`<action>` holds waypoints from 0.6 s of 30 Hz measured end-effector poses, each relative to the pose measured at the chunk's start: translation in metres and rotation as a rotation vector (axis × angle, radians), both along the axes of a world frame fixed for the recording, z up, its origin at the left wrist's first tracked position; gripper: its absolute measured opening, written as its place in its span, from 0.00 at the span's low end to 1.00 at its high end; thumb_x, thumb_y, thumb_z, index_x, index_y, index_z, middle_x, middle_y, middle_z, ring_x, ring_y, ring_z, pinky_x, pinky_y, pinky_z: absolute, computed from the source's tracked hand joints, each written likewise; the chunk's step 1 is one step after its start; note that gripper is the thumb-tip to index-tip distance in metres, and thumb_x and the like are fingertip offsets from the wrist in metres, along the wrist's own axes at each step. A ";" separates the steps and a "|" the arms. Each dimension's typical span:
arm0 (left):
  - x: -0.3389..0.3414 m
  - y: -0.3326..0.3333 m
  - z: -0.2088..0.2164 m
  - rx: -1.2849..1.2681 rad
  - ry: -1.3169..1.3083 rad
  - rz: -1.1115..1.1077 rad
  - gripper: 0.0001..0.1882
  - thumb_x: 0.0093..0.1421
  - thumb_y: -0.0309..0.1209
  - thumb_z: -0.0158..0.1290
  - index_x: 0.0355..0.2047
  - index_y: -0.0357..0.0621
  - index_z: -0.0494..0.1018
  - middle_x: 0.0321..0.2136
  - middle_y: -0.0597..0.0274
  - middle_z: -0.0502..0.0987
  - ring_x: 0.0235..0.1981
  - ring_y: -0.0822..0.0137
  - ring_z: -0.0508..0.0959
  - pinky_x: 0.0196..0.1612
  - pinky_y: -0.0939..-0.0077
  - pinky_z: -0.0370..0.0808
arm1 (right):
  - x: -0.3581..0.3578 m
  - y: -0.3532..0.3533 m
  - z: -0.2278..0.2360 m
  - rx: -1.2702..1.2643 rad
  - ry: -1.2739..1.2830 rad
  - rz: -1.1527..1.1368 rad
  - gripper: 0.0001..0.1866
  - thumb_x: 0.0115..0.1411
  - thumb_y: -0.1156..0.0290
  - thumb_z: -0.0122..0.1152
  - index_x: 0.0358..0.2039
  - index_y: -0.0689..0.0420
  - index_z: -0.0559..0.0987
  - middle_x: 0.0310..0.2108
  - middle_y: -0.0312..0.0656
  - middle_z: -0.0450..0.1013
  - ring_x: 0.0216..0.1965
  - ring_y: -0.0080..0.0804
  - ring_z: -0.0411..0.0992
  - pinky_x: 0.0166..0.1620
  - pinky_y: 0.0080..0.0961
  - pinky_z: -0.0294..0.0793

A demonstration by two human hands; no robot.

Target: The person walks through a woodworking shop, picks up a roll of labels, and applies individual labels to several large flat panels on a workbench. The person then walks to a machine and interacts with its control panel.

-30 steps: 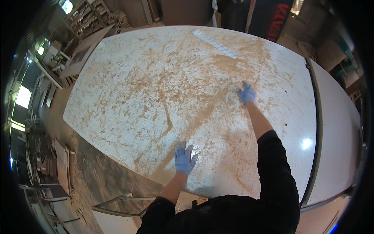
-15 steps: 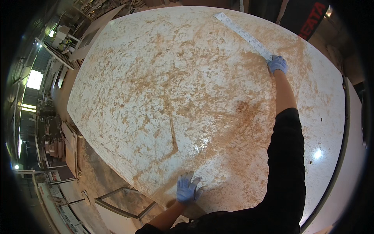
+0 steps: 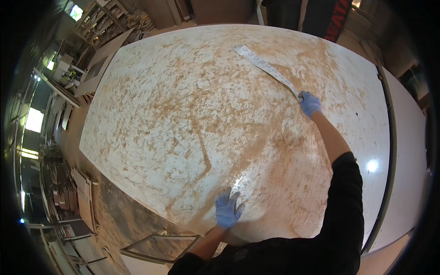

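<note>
My right hand (image 3: 310, 104), in a pale blue glove, is closed on the near end of a long, thin pale strip (image 3: 266, 67) with dark printed marks. The strip reaches away to the far left across a large white board (image 3: 137, 151) dusted with brown powder, and it bends and twists near my fingers. Whether the strip is paper, plastic or metal I cannot tell. Low in the picture, my left hand (image 3: 228, 211), gloved the same way, lies with fingers spread on the board's near part, holding nothing.
A rectangular frame (image 3: 158, 247) stands below the board's near left edge, over a dusty floor (image 3: 121, 206). Stacked panels (image 3: 82, 195) lean farther left. Along the right side runs a dark edge strip (image 3: 393, 146) with another pale panel (image 3: 408, 133) beyond it.
My right hand has drawn the strip nearer and to the left, and the strip now bows where it lay straighter. My left hand has shifted slightly right and up. The view has tilted.
</note>
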State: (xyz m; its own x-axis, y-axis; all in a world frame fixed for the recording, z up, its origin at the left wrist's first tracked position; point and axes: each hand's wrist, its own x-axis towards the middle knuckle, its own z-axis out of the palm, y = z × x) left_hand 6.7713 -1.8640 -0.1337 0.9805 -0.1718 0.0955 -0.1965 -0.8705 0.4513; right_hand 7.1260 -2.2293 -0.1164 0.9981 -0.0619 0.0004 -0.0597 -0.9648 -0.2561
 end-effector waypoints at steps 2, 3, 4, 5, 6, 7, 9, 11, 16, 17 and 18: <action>0.000 0.001 -0.001 -0.006 -0.009 -0.011 0.24 0.54 0.45 0.51 0.49 0.50 0.64 0.53 0.48 0.60 0.53 0.46 0.59 0.56 0.46 0.52 | -0.041 -0.009 0.005 0.122 -0.144 -0.016 0.08 0.57 0.68 0.48 0.36 0.51 0.74 0.37 0.44 0.74 0.39 0.41 0.72 0.42 0.36 0.69; -0.002 0.001 -0.002 -0.022 -0.012 -0.005 0.24 0.54 0.45 0.51 0.49 0.50 0.64 0.53 0.48 0.60 0.53 0.47 0.59 0.56 0.46 0.51 | -0.064 -0.013 0.008 0.190 -0.221 -0.016 0.08 0.57 0.69 0.49 0.36 0.51 0.74 0.37 0.43 0.74 0.38 0.41 0.72 0.41 0.35 0.70; -0.002 0.001 -0.003 -0.019 -0.014 -0.013 0.24 0.54 0.45 0.52 0.49 0.49 0.65 0.53 0.48 0.60 0.54 0.48 0.60 0.57 0.46 0.50 | -0.088 -0.015 0.012 0.282 -0.273 -0.057 0.08 0.57 0.71 0.48 0.36 0.52 0.74 0.36 0.43 0.74 0.37 0.41 0.73 0.40 0.34 0.71; -0.004 0.001 -0.004 0.001 -0.020 -0.005 0.25 0.52 0.43 0.53 0.48 0.49 0.65 0.52 0.47 0.61 0.53 0.49 0.60 0.57 0.47 0.50 | -0.114 -0.018 0.018 0.380 -0.333 -0.096 0.07 0.56 0.72 0.48 0.36 0.52 0.74 0.35 0.43 0.74 0.36 0.40 0.73 0.39 0.33 0.71; -0.004 0.000 -0.004 0.012 -0.046 -0.005 0.25 0.50 0.41 0.55 0.48 0.49 0.66 0.52 0.47 0.61 0.53 0.49 0.61 0.57 0.47 0.51 | -0.140 -0.022 0.026 0.515 -0.391 -0.143 0.08 0.56 0.74 0.48 0.35 0.52 0.74 0.34 0.44 0.74 0.35 0.40 0.73 0.38 0.32 0.72; -0.005 -0.001 -0.004 0.022 -0.073 -0.018 0.26 0.48 0.40 0.57 0.48 0.49 0.66 0.51 0.47 0.62 0.52 0.49 0.61 0.57 0.47 0.51 | -0.166 -0.026 0.035 0.531 -0.416 -0.160 0.08 0.56 0.75 0.48 0.36 0.53 0.73 0.34 0.44 0.74 0.34 0.39 0.74 0.37 0.31 0.72; -0.007 -0.004 -0.003 0.006 -0.071 0.004 0.23 0.49 0.38 0.56 0.46 0.48 0.68 0.51 0.46 0.62 0.52 0.49 0.61 0.57 0.50 0.52 | -0.226 -0.036 0.058 0.620 -0.473 -0.230 0.10 0.56 0.77 0.46 0.37 0.53 0.73 0.33 0.44 0.75 0.33 0.38 0.75 0.36 0.29 0.73; -0.012 -0.007 -0.001 0.018 -0.099 -0.002 0.22 0.50 0.35 0.55 0.45 0.47 0.68 0.52 0.45 0.61 0.52 0.49 0.61 0.56 0.52 0.55 | -0.289 -0.041 0.084 0.561 -0.614 -0.215 0.11 0.57 0.79 0.45 0.39 0.54 0.72 0.32 0.44 0.75 0.33 0.35 0.75 0.37 0.27 0.73; -0.026 -0.013 -0.017 -0.515 0.010 -0.006 0.22 0.56 0.37 0.50 0.49 0.40 0.64 0.56 0.46 0.57 0.56 0.50 0.59 0.57 0.57 0.59 | -0.445 -0.035 0.147 0.462 -0.879 -0.293 0.07 0.58 0.79 0.45 0.36 0.58 0.71 0.34 0.44 0.75 0.33 0.35 0.75 0.39 0.25 0.74; -0.029 -0.010 -0.021 -0.797 0.118 -0.005 0.22 0.56 0.36 0.50 0.49 0.39 0.64 0.56 0.46 0.57 0.56 0.50 0.60 0.56 0.60 0.62 | -0.478 -0.033 0.158 0.400 -0.934 -0.296 0.06 0.58 0.79 0.45 0.36 0.58 0.70 0.34 0.44 0.74 0.32 0.35 0.75 0.38 0.25 0.74; -0.029 -0.007 -0.025 -0.530 -0.042 -0.051 0.21 0.57 0.34 0.49 0.49 0.39 0.63 0.56 0.46 0.56 0.56 0.52 0.60 0.55 0.64 0.65 | -0.511 -0.029 0.168 0.357 -0.974 -0.291 0.06 0.58 0.79 0.45 0.35 0.58 0.70 0.34 0.45 0.74 0.32 0.35 0.75 0.38 0.25 0.74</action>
